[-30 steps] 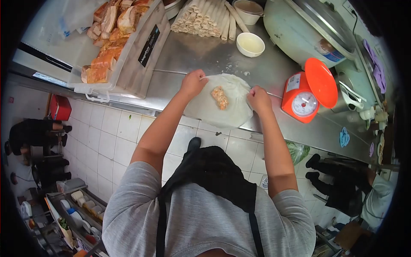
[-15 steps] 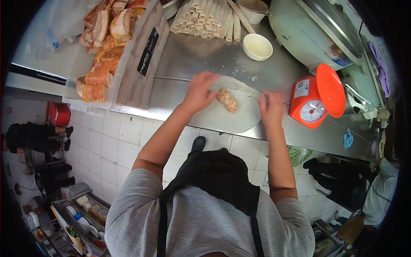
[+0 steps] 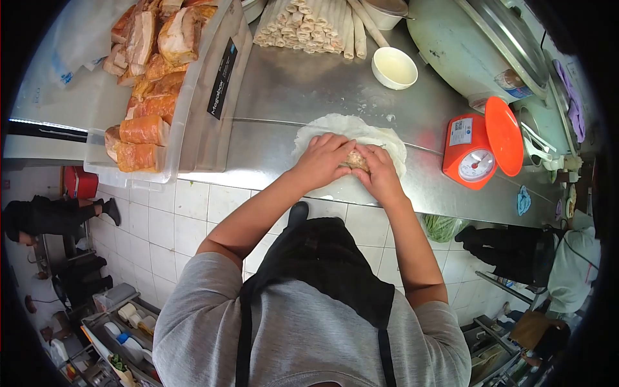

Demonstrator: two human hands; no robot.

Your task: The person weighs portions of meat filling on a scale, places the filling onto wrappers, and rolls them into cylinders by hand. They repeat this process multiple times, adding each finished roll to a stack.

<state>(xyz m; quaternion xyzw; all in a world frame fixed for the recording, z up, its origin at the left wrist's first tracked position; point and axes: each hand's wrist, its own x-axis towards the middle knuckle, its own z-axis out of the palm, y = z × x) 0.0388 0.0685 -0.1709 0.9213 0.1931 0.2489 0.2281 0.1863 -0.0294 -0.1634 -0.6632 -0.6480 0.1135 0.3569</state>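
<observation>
A thin round sheet of pale wrapper lies on the steel table, its far part spread flat and slightly wrinkled. On it sits a lump of pinkish minced filling, partly covered by my fingers. My left hand cups the filling from the left, fingers bent over it. From the right, my right hand presses against the same lump, thumb close to the left thumb. How much of the near edge of the wrapper is under my palms is hidden.
Rolled wrappers are stacked at the back, beside a white bowl of pale liquid. An orange scale stands right; a plastic tub with meat pieces stands left. People are at both sides.
Both hands have moved inward from the sheet's two sides and closed around the filling. The near part of the wrapper no longer lies spread flat toward the table edge.
</observation>
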